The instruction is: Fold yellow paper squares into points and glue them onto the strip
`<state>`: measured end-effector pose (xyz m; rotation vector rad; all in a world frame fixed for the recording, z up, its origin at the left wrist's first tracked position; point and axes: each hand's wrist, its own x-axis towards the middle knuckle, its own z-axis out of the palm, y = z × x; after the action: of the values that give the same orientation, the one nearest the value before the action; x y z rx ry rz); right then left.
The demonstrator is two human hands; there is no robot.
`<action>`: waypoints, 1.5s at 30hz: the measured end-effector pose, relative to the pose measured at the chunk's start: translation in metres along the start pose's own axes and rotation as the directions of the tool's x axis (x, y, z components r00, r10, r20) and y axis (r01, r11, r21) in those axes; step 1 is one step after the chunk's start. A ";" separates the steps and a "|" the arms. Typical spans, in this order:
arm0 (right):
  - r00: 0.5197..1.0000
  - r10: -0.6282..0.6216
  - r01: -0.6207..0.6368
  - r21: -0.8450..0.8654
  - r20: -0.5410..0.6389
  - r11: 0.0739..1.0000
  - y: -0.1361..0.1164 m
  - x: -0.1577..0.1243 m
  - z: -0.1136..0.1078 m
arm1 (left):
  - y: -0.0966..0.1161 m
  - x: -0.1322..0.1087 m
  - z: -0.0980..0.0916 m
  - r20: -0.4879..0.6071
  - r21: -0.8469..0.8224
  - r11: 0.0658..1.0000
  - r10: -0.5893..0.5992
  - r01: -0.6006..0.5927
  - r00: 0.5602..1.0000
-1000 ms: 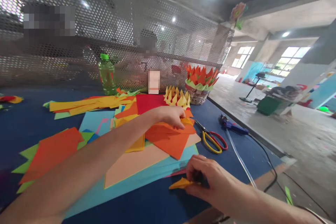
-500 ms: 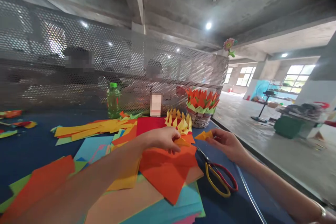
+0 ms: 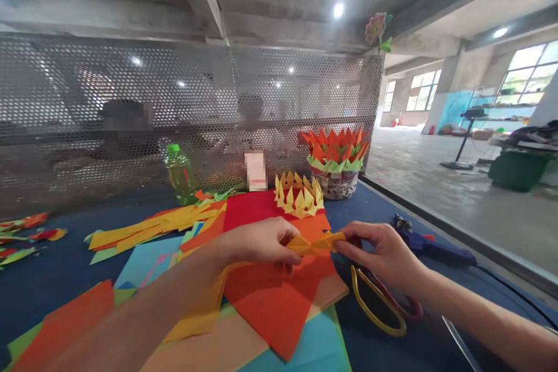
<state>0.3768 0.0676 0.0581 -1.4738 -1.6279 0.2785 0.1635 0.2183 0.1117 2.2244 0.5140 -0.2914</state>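
- Paper [image 3: 320,242], folded small, is up over the orange sheet [image 3: 270,302].
- Your left hand [image 3: 261,241] pinches its left end tight.
- Your right hand [image 3: 386,253] pinches its right end tight.
- Scissors [image 3: 362,308] lie just below your right hand.

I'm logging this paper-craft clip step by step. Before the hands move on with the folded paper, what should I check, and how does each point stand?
1. Both hands grip the folded yellow paper: ok. The left hand and right hand each pinch an end.
2. Paper lifted off the orange sheet: cannot tell.
3. Scissors away from the right wrist: not ok. They lie right beneath it.
4. Glue gun apart from the hands: ok. It lies to the right.
5. Yellow paper crown out of the way: ok. It stands behind the hands.
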 end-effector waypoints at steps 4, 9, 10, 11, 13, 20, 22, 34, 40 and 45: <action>1.000 0.023 -0.023 -0.003 0.018 1.000 -0.002 -0.004 0.002 | -0.004 0.003 0.002 0.054 -0.091 0.995 0.037 -0.032 0.998; 0.999 0.020 -0.020 0.007 0.030 1.000 -0.005 -0.010 0.004 | -0.003 0.005 0.008 0.084 -0.140 0.990 0.044 -0.032 0.996; 0.999 0.017 -0.017 0.008 0.029 1.000 -0.005 -0.011 0.004 | -0.002 0.005 0.008 0.086 -0.141 0.990 0.044 -0.031 0.995; 1.000 0.013 -0.013 0.006 0.028 1.000 -0.005 -0.012 0.005 | -0.001 0.005 0.009 0.087 -0.142 0.989 0.045 -0.032 0.995; 1.000 0.004 -0.004 0.002 0.023 1.000 -0.005 -0.013 0.006 | 0.002 0.004 0.010 0.088 -0.146 0.989 0.046 -0.032 0.995; 0.999 -0.009 0.009 -0.007 0.037 1.000 0.001 -0.012 0.009 | 0.007 0.000 0.011 0.086 -0.155 0.988 0.034 -0.020 0.996; 0.999 -0.010 0.010 -0.011 0.049 1.000 0.001 -0.012 0.009 | 0.007 0.000 0.012 0.087 -0.157 0.987 0.036 -0.023 0.996; 0.997 0.006 -0.005 -0.008 0.071 1.000 0.000 -0.013 0.011 | 0.009 0.000 0.013 0.094 -0.136 0.990 0.049 -0.036 0.994; 0.998 0.019 -0.020 0.014 0.066 1.000 -0.003 -0.014 0.011 | 0.012 -0.002 0.015 0.071 -0.086 0.996 0.036 -0.030 0.997; 0.997 0.028 -0.030 0.024 0.078 0.999 -0.003 -0.015 0.013 | 0.013 -0.004 0.014 0.057 -0.056 0.998 0.039 -0.036 0.998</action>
<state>0.3634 0.0585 0.0461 -1.4849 -1.6588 0.3756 0.1655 0.1989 0.1131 2.1636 0.4437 -0.3176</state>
